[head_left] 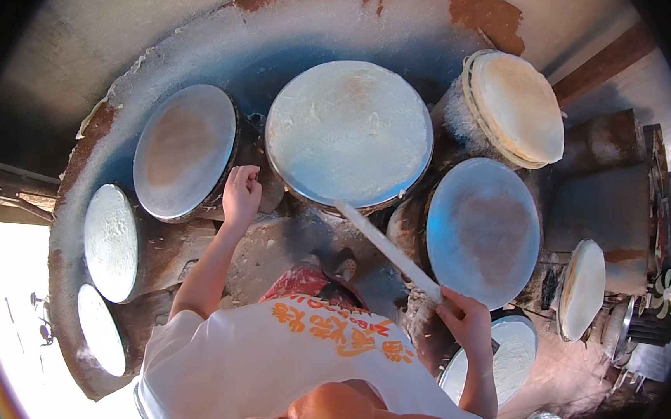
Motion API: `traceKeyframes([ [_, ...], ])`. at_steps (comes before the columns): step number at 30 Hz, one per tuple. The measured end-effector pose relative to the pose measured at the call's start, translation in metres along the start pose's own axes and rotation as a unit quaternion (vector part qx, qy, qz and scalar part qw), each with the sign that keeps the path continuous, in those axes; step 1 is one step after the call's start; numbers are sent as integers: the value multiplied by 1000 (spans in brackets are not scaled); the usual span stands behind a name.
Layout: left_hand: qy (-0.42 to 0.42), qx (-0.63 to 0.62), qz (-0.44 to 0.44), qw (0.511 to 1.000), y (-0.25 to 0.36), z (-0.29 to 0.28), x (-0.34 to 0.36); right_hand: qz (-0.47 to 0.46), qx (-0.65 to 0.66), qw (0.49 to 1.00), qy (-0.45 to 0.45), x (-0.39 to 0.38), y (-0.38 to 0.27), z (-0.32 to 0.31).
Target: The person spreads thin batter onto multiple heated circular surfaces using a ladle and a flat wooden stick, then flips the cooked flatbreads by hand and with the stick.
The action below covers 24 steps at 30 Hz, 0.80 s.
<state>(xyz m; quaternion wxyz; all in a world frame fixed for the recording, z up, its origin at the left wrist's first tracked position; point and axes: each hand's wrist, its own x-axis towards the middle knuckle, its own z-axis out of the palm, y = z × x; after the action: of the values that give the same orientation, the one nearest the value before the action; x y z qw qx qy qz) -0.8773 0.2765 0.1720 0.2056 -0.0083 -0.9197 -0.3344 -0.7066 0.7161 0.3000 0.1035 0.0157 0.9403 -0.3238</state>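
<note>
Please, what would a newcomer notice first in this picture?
First, the ring of round griddles, with the big pale griddle at top centre. Next, the long white stick in the right hand, its tip at that griddle's near rim. The left hand rests by the left brownish griddle.

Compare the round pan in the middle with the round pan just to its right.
The middle pan is covered by a thin whitish sheet reaching its rim; the right pan shows bare metal with a brownish patch at its centre. The middle pan looks larger and faces the camera more squarely, while the right pan tilts and looks oval. The stick in the right hand touches the middle pan's lower edge, not the right pan. Both are round and flat.
</note>
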Motion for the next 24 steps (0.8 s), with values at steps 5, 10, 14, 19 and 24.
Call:
traceKeyframes([
  [5,17,-12,-35,999,-16,-15,3,-5,4,999,40,2,-31,28],
  [10,13,-12,5,1000,-33,-29,17,42,-13,998,50,2,-82,62],
  [14,-13,-37,33,999,-44,-39,26,97,-25,993,69,-6,-119,87],
  [19,-60,-86,44,994,-56,-53,17,221,77,970,72,-39,-139,69],
  [24,-71,-154,67,983,-47,-39,19,243,24,923,297,-3,-64,75],
])
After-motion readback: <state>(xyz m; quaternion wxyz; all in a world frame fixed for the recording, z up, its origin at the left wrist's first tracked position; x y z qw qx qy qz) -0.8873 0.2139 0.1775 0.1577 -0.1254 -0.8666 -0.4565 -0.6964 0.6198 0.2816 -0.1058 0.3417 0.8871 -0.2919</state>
